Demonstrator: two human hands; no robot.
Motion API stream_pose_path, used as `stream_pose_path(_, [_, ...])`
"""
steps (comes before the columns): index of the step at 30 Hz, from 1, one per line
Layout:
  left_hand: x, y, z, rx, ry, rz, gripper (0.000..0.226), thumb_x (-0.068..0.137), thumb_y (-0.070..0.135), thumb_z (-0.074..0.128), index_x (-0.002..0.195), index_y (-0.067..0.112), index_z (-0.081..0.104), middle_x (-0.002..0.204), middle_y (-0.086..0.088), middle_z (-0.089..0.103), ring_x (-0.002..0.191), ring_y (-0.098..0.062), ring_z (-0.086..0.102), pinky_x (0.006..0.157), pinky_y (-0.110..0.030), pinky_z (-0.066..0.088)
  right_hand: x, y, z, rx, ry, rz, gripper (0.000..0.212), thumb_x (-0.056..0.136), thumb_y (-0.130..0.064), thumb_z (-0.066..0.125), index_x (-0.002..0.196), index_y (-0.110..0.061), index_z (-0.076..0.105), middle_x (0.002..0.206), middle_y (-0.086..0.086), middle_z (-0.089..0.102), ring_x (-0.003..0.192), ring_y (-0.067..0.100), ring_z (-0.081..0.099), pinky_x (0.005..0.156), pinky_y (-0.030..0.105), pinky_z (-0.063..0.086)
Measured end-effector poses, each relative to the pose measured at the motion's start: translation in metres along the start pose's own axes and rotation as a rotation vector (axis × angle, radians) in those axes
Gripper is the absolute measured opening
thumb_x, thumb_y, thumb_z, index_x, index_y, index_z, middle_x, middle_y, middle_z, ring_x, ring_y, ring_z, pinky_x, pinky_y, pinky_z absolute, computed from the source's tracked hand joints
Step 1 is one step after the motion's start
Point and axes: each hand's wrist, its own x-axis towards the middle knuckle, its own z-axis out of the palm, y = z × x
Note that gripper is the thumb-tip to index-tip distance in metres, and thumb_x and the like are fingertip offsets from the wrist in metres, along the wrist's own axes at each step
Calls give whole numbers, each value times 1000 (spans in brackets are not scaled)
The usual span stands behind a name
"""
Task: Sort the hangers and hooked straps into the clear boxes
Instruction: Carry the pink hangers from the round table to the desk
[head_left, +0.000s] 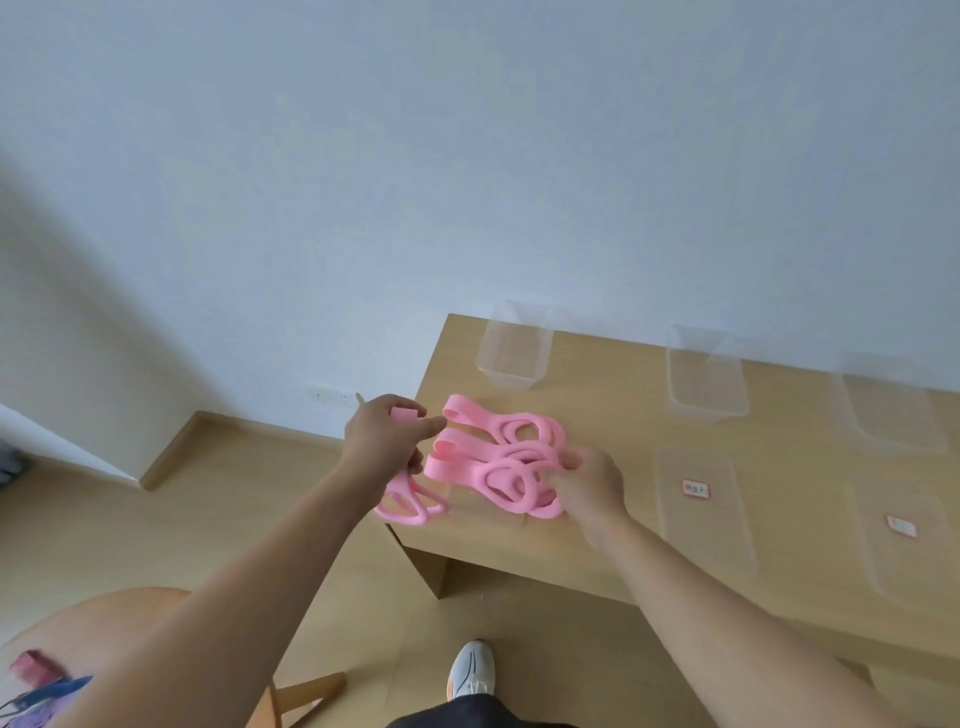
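L hand (387, 441): clenched round a pink strap (410, 501). One flat end sticks out above the fist by the thumb. The looped end hangs below the hand, over the table's (519, 545) front-left corner. This strap is clear of the rest, just left of them.

R hand (587, 483): fingers curled into the right side of the pile (498, 457), grasping its loops. Exact no. of pieces held: cannot tell. The pile is pink straps w/ ring-shaped ends, overlapped and tangled, flat ends pointing left toward the L hand. It lies on the table near the left end, between the two hands.

Clear boxes, none holding any pink piece:
- left rear box (511, 348), at the back edge by the wall, just beyond the pile.
- middle rear box (706, 374), well right of the first.
- right rear box (883, 405), furthest right.
- near box (701, 525), in front of the middle one and right of the R hand, w/ a red-edged label (696, 488); text unreadable.
- far-right near box (904, 561), w/ a pale label, blurred.

Surroundings: light wood table against a white wall. Wood floor below. White shoe (470, 670) on the floor under the arms. Round wooden stool (130, 608) at lower left w/ small pink and blue items on it, too blurred to identify.
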Motion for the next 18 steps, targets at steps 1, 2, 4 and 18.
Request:
stream_pose_path(1, [4, 7, 2, -12, -30, 1, 24, 82, 26, 85, 96, 17, 69, 53, -3, 62, 41, -18, 58, 45, -26, 50, 1, -4, 3, -146, 99, -87, 12, 80, -25, 73, 75, -32, 65, 80, -10, 69, 79, 19, 66, 56, 25, 47])
stream_pose_path(2, [8, 14, 4, -35, -72, 4, 24, 82, 26, 86, 96, 15, 70, 52, -2, 60, 40, -19, 56, 44, -25, 50, 1, -7, 4, -181, 137, -162, 10, 81, -35, 71, 78, -38, 62, 88, -13, 67, 83, 15, 64, 60, 25, 45])
stream_pose_path(4, [13, 29, 14, -107, -166, 3, 26, 84, 25, 86, 97, 9, 71, 57, -5, 58, 41, -20, 52, 45, -26, 49, 0, -16, 4, -55, -16, -224, 18, 77, -57, 70, 91, -47, 65, 108, -21, 64, 96, 1, 63, 73, 20, 47])
stream_pose_path(18, [30, 80, 131, -398, -483, -119, 37, 92, -17, 50, 123, 2, 57, 99, -18, 61, 73, -30, 71, 75, -42, 62, 0, 26, -74, 461, -60, 154, 28, 65, -10, 72, 92, -19, 76, 72, 0, 65, 65, 14, 62, 57, 26, 52])
